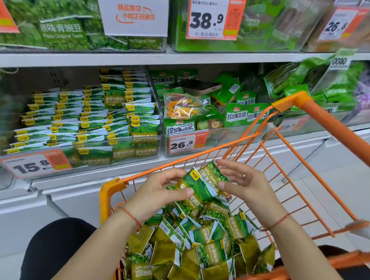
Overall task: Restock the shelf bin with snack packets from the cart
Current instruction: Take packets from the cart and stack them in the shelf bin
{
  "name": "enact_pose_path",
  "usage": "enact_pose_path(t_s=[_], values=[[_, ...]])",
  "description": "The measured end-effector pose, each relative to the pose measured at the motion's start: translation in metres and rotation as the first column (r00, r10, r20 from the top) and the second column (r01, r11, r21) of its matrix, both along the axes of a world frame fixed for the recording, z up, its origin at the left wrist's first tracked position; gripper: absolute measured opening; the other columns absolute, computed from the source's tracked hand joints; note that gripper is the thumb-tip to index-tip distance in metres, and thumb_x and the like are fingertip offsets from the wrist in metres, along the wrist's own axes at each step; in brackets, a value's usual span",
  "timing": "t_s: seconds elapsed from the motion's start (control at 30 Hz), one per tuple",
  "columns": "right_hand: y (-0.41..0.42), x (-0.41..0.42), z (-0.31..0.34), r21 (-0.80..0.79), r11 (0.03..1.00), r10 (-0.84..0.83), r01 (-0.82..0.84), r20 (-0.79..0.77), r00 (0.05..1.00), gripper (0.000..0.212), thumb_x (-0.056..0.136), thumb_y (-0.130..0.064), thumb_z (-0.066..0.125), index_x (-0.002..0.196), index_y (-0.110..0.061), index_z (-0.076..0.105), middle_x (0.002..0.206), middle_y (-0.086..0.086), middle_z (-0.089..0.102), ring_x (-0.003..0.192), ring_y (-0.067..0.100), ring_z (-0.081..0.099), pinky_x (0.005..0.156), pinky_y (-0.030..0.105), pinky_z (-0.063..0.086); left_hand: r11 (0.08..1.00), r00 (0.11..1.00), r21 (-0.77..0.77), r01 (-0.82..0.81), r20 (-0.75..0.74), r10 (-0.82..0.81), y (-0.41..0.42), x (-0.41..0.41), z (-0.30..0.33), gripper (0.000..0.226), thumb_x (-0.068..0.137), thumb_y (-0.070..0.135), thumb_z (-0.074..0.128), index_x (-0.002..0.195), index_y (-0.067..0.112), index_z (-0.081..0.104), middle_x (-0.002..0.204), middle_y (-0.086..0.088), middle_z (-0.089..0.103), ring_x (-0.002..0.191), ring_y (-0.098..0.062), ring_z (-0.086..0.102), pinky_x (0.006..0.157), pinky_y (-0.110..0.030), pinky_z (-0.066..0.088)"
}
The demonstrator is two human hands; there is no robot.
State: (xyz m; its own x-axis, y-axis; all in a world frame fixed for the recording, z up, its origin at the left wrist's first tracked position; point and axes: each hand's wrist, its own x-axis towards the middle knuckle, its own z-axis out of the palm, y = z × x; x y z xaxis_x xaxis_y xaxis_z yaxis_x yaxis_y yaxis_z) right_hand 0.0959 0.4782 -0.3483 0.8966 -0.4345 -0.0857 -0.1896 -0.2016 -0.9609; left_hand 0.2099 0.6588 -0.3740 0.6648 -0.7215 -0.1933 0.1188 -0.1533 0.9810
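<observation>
A small stack of green snack packets sits above the orange cart — the left hand pinches it, the right hand steadies its end with loosely curved fingers. Beyond the cart, the shelf bin is partly filled.

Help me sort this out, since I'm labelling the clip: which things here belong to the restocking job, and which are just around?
Part of the job:
- left hand and right hand, both holding a small stack of green packets
- loose packets in the orange cart
- shelf bin marked 15.8

Just around:
- mixed snack bin marked 26.8
- upper shelf bags
- white sign
</observation>
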Motion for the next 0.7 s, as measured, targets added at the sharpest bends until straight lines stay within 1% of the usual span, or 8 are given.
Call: enact_pose_path(t_s=[0.17,0.23,0.3,0.37,0.43,0.5,0.6,0.7], values=[[-0.005,0.002,-0.005,0.175,0.976,-0.119,0.127,-0.057,0.991,0.048,0.083,0.005,0.064,0.126,-0.017,0.059,0.121,0.010,0.060,0.101,0.023,0.065,0.085,0.043,0.056,0.968,0.959,-0.196,-0.159,-0.264,0.104,0.008,0.010,0.004,0.035,0.068,0.011,0.072,0.102,0.011,0.063,0.099,-0.004,0.068,0.081,-0.015,0.065,0.075,-0.029,0.054],[-0.010,0.001,-0.009,0.285,0.948,-0.120,0.141,-0.089,0.989,0.047,0.085,0.003,0.061,0.130,-0.007,0.054,0.126,0.019,0.057,0.097,0.025,0.068,0.094,0.063,0.044,0.964,0.955,-0.231,-0.135,-0.288,0.064,0.008,0.011,0.007,0.035,0.068,0.009,0.072,0.101,0.009,0.062,0.090,-0.002,0.070,0.078,-0.014,0.065,0.071,-0.027,0.055],[-0.012,0.001,-0.011,0.382,0.915,-0.104,0.130,-0.088,0.991,0.042,0.086,0.004,0.059,0.127,-0.005,0.055,0.125,0.024,0.057,0.094,0.024,0.070,0.100,0.068,0.033,0.977,0.957,-0.199,-0.081,-0.290,0.020,0.006,0.009,0.007,0.038,0.068,0.010,0.075,0.104,0.008,0.062,0.091,-0.003,0.069,0.082,-0.017,0.064,0.077,-0.032,0.052],[-0.012,0.003,-0.011,0.456,0.880,-0.108,0.134,-0.082,0.991,0.042,0.086,0.004,0.058,0.126,-0.007,0.053,0.124,0.022,0.059,0.093,0.023,0.070,0.100,0.063,0.039,0.989,0.959,-0.149,-0.028,-0.284,-0.016,0.005,0.006,0.005,0.038,0.069,0.011,0.077,0.103,0.008,0.060,0.089,-0.008,0.063,0.083,-0.019,0.058,0.076,-0.031,0.045],[-0.009,0.004,-0.009,0.493,0.859,-0.106,0.140,-0.097,0.990,0.044,0.087,0.002,0.059,0.128,-0.011,0.051,0.125,0.021,0.059,0.093,0.023,0.068,0.092,0.048,0.051,0.995,0.968,-0.095,0.022,-0.247,-0.045,0.004,0.005,0.003,0.037,0.069,0.016,0.079,0.095,0.006,0.055,0.087,-0.013,0.047,0.079,-0.019,0.048,0.070,-0.028,0.039],[-0.005,0.003,-0.009,0.470,0.873,-0.083,0.126,-0.110,0.990,0.047,0.087,0.000,0.061,0.130,-0.013,0.050,0.118,0.016,0.061,0.088,0.020,0.068,0.084,0.037,0.057,0.997,0.974,-0.064,0.045,-0.218,-0.058,0.003,0.005,-0.001,0.041,0.069,0.020,0.080,0.093,0.006,0.050,0.085,-0.012,0.040,0.072,-0.015,0.048,0.065,-0.021,0.044],[0.003,0.002,-0.008,0.366,0.930,0.008,0.037,-0.120,0.993,0.038,0.086,0.001,0.062,0.115,-0.022,0.055,0.107,0.004,0.063,0.084,0.016,0.068,0.080,0.028,0.058,0.994,0.962,-0.106,0.004,-0.272,-0.033,0.002,0.004,-0.003,0.027,0.073,0.016,0.070,0.094,0.006,0.056,0.076,-0.005,0.053,0.068,-0.006,0.059,0.064,-0.018,0.050],[0.012,0.004,-0.011,0.234,0.968,0.127,-0.094,-0.131,0.983,0.038,0.082,0.003,0.066,0.111,-0.020,0.057,0.107,0.004,0.067,0.092,0.015,0.069,0.082,0.029,0.057,0.990,0.944,-0.135,-0.043,-0.330,-0.004,0.002,0.004,-0.003,0.036,0.078,0.012,0.066,0.112,0.006,0.060,0.086,0.001,0.065,0.075,-0.005,0.065,0.072,-0.025,0.054]])
